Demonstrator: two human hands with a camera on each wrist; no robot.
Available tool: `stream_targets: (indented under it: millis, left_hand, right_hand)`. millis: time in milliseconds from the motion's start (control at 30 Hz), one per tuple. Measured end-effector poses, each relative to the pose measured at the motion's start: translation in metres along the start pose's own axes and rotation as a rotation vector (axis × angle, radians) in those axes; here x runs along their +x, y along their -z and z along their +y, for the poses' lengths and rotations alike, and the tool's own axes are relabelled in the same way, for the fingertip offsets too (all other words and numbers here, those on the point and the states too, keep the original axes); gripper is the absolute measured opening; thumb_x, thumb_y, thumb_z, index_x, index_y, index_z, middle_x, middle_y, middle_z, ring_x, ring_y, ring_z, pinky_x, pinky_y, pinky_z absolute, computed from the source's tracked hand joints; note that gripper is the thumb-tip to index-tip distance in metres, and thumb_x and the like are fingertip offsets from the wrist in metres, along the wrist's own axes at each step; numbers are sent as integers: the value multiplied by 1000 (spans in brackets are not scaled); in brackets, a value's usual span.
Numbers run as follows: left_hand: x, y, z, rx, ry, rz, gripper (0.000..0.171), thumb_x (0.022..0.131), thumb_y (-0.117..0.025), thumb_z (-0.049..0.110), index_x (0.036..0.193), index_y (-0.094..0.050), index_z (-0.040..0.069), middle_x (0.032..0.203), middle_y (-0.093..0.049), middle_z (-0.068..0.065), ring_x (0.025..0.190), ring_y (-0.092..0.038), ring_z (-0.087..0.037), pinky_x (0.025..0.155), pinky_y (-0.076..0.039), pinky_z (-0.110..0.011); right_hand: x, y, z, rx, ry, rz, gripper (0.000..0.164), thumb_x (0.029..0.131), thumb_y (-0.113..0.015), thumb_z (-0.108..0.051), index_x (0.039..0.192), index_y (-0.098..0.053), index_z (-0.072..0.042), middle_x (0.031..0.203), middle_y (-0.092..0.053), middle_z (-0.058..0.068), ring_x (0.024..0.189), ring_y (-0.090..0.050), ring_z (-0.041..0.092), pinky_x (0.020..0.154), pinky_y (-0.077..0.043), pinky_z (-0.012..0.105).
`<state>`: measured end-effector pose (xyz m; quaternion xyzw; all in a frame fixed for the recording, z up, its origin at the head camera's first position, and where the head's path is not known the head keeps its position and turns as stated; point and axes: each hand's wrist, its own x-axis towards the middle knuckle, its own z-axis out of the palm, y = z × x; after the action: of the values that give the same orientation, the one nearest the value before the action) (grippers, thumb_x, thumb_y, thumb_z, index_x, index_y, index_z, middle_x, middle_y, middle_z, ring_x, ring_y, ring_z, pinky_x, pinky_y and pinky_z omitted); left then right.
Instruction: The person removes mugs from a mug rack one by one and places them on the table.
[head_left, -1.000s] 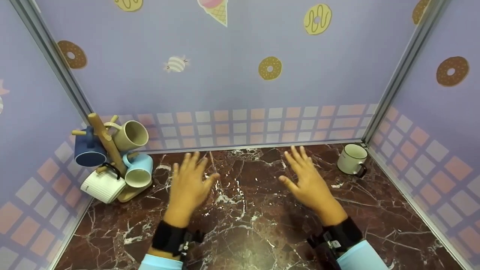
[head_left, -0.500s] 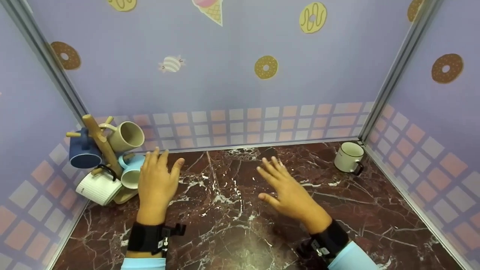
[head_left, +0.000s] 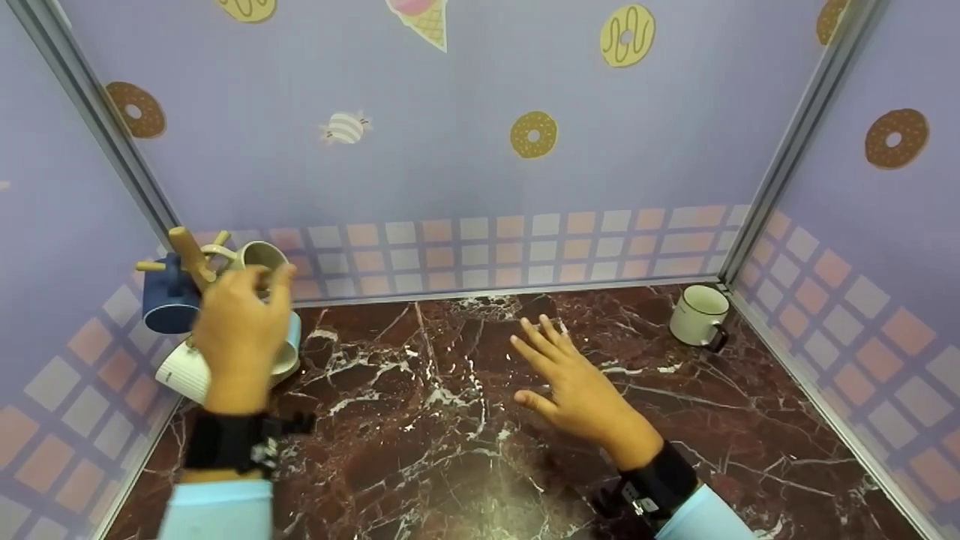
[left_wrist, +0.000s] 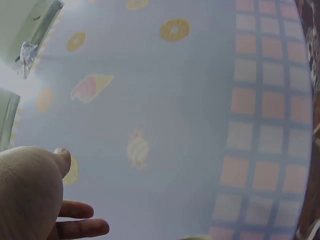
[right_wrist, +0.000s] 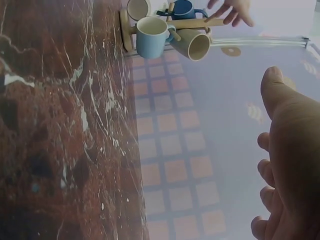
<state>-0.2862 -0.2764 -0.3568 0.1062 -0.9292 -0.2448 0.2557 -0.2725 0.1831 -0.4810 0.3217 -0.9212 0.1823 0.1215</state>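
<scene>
My left hand [head_left: 240,322] is raised in front of a wooden mug tree [head_left: 189,251], hiding part of it. In the right wrist view its spread fingers [right_wrist: 232,17] are apart from the mugs, near the top of the post [right_wrist: 200,23]. A beige mug [right_wrist: 192,46] hangs high on the tree, a light blue mug [right_wrist: 151,41] below it. On the tree's left hang a navy mug [head_left: 169,313] and a white ribbed mug [head_left: 182,373], partly covered by the hand. My right hand [head_left: 583,390] hovers over the table with straight fingers, holding nothing.
A pale mug with a black handle [head_left: 696,319] stands upright in the back right corner. Dark red marbled tabletop [head_left: 442,450] lies beneath both hands. Purple patterned panels [head_left: 450,180] close in the back and both sides.
My left hand has moved left and up, from over the table to the front of the mug tree. My right hand has shifted slightly left, then stayed nearly still.
</scene>
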Motion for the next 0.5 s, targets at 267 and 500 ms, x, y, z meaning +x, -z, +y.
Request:
stream_targets:
  millis: [267, 500]
  left_hand:
    - [60, 48, -17, 100, 114, 43, 74, 115, -41, 65, 140, -72, 3, 134, -76, -34, 112, -71, -59, 71, -51, -49]
    - [95, 70, -32, 224, 164, -58, 70, 115, -49, 52, 139, -60, -12, 141, -60, -43, 124, -62, -65, 99, -58, -73]
  right_hand:
    - [1, -5, -10, -33, 27, -23, 86, 110, -55, -69, 180, -33, -22, 192, -5, -3, 179, -9, 36, 143, -15, 61]
    - [1, -15, -22, -5, 114, -106, 88, 110, -50, -74, 180, -34, -24, 191, -15, 3, 178, -14, 40, 140, -20, 69]
